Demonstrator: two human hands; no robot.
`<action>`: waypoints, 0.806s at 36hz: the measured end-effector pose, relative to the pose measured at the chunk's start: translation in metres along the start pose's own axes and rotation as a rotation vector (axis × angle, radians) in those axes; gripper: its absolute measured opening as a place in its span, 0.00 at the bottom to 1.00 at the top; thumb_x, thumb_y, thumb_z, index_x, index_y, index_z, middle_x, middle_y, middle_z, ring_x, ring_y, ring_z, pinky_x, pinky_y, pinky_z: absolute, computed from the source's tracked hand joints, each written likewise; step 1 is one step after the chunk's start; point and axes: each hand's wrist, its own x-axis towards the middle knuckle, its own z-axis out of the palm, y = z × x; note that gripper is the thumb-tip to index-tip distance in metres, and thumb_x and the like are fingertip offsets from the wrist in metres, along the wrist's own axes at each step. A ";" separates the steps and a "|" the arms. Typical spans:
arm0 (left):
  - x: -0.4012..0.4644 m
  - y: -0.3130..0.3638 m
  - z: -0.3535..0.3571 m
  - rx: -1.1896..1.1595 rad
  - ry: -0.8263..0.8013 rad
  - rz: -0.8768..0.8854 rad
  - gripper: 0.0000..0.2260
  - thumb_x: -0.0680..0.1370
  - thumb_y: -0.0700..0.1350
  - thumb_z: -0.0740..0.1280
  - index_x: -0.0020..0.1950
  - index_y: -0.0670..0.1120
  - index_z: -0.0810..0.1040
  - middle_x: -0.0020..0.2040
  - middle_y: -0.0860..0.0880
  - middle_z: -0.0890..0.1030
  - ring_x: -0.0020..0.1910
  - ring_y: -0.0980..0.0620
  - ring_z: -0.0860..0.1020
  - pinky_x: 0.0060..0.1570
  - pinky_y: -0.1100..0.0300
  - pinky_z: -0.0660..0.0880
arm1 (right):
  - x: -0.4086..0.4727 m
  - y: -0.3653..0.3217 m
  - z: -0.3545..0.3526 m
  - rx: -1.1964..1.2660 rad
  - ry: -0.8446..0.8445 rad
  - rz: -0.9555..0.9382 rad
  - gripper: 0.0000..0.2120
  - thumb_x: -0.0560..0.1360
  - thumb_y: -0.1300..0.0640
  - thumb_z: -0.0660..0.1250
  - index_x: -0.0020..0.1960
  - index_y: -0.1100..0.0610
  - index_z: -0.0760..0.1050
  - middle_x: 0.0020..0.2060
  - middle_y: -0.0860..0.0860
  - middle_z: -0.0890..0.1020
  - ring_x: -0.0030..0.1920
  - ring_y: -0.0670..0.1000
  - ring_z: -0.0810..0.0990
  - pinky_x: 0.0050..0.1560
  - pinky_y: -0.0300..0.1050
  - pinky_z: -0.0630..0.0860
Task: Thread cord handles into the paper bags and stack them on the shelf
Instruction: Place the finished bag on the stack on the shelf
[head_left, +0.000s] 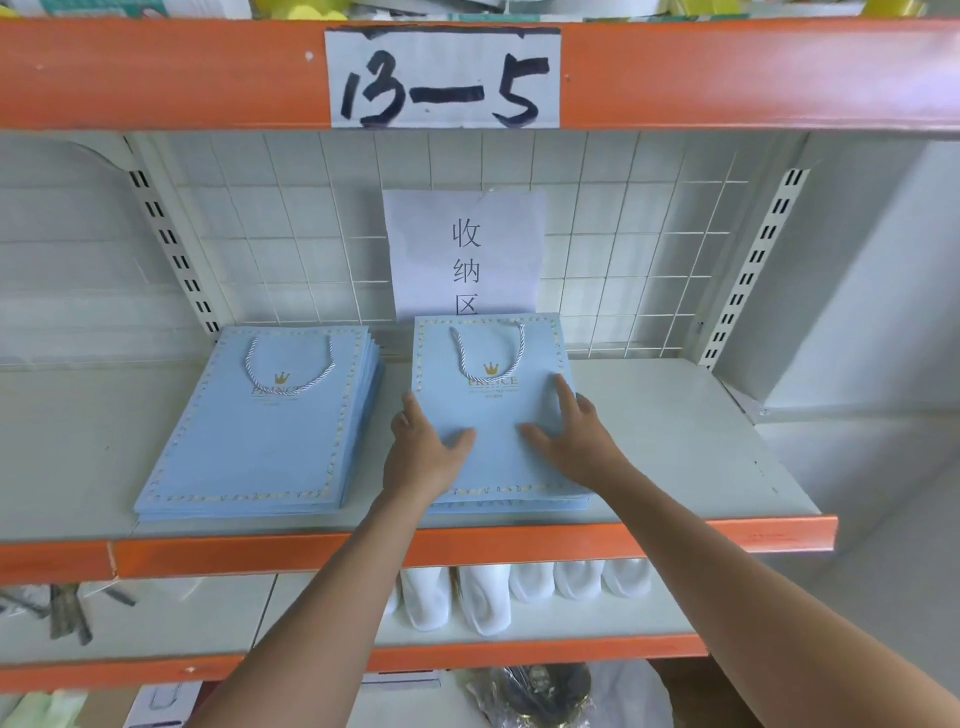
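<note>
Pressing top bag (493, 415) flat, left hand (423, 452) and right hand (576, 441) both spread, gripping nothing; uneven push could skew right stack (511, 503) or snag cord handle (488, 353).

A white paper label (442, 78) hand-marked "13-5" is stuck on the orange beam (727, 73) overhead. A printed paper sign (465, 254) hangs on the white wire grid (623, 249) behind. On the lower level stands a row of white rolled items (524, 587); dark tools (67, 610) lie at the left.
</note>
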 end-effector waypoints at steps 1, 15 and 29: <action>-0.002 -0.001 -0.001 -0.009 0.017 -0.006 0.44 0.76 0.59 0.67 0.79 0.45 0.43 0.76 0.41 0.58 0.68 0.40 0.70 0.61 0.50 0.70 | -0.001 0.000 0.000 0.016 0.021 0.006 0.39 0.76 0.43 0.66 0.79 0.46 0.47 0.72 0.58 0.62 0.67 0.59 0.71 0.61 0.49 0.69; -0.013 -0.004 -0.007 -0.120 -0.049 -0.073 0.47 0.73 0.59 0.71 0.79 0.47 0.44 0.75 0.43 0.62 0.70 0.43 0.69 0.65 0.50 0.70 | -0.011 -0.001 0.001 -0.026 -0.018 0.038 0.38 0.77 0.42 0.65 0.79 0.46 0.48 0.69 0.61 0.65 0.65 0.61 0.71 0.62 0.50 0.68; -0.052 -0.002 -0.036 0.232 0.106 0.138 0.41 0.76 0.62 0.64 0.79 0.46 0.48 0.76 0.43 0.57 0.76 0.44 0.54 0.65 0.45 0.65 | -0.067 -0.010 -0.023 -0.576 0.091 -0.079 0.34 0.79 0.37 0.55 0.79 0.46 0.46 0.78 0.54 0.51 0.78 0.55 0.50 0.72 0.62 0.58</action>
